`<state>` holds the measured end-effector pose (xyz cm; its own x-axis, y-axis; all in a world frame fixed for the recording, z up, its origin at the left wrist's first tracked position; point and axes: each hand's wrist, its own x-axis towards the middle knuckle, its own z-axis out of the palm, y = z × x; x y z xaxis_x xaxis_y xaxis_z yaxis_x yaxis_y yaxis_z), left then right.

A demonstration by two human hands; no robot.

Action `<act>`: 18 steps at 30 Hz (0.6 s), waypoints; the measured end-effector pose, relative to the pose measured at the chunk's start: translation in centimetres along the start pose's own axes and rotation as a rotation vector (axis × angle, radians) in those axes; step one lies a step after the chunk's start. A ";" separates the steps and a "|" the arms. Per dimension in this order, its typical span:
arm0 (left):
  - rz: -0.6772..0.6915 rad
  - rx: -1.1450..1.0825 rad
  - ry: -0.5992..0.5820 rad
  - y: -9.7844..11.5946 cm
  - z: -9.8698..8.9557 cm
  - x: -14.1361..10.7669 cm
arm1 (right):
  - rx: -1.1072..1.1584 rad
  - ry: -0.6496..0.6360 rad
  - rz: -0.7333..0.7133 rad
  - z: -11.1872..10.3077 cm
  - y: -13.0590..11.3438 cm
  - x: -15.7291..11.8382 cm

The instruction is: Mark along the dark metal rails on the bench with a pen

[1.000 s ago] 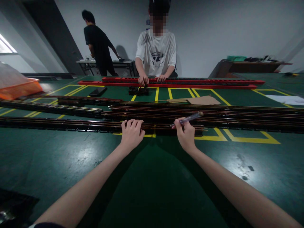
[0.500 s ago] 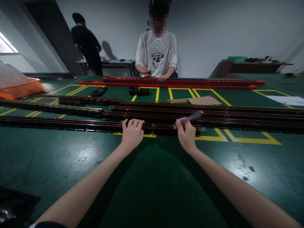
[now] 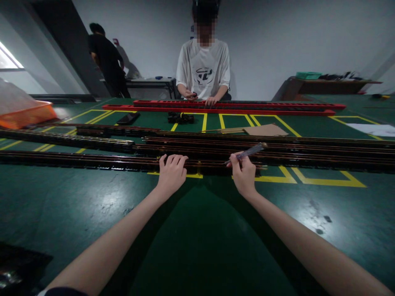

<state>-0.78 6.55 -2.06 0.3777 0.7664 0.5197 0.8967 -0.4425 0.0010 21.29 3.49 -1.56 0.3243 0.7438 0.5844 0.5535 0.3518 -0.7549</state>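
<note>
On the head view. Left hand [image 3: 173, 174] is palm down on the near dark strip [image 3: 92, 160], fingers loosely apart and curved over it, not wrapped round anything I can see. Reads to me as a steadying hand: the strip is long and thin, so weight on it should keep it from sliding or rolling.

Right hand [image 3: 244, 174] has a narrow grip on a clear-handled screwdriver [image 3: 253, 149], held like a pen low on the shaft, butt end up and away to the right. I'd guess that's for fine tip control. Tip points down-left at the strip; too dark to tell if it's touching.

Near strip lies across the table [image 3: 200, 242] in front of me, running from the left edge to just past the right hand. More dark strips [image 3: 324, 153] lie behind, roughly parallel, probably so they fit lengthwise within reach. Yellow tape [image 3: 277, 179] boxes look like position marks.

Beyond: phone [image 3: 128, 118], cardboard [image 3: 267, 130], red rail [image 3: 271, 111]. Co-worker [image 3: 202, 61] sits behind that, one hand on the rail, the other holding something small and dark.

Text check: print [image 3: 203, 76] on the white shirt, can't make out words. Wall lettering [image 3: 191, 30] is mostly hidden, unreadable. No brand I can read on screwdriver or phone.
</note>
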 end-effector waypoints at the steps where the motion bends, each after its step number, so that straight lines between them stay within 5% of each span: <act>1: -0.002 0.002 0.003 0.0 0.0 0.0 | -0.001 0.000 0.001 0.0 0.0 0.0; 18: -0.005 -0.028 -0.056 0.0 -0.1 0.1 | 0.010 -0.003 -0.014 -0.1 -0.2 0.0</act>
<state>-0.74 6.55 -1.88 0.3858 0.7931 0.4714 0.8923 -0.4506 0.0279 21.24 3.40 -1.40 0.3142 0.7407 0.5938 0.5502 0.3677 -0.7498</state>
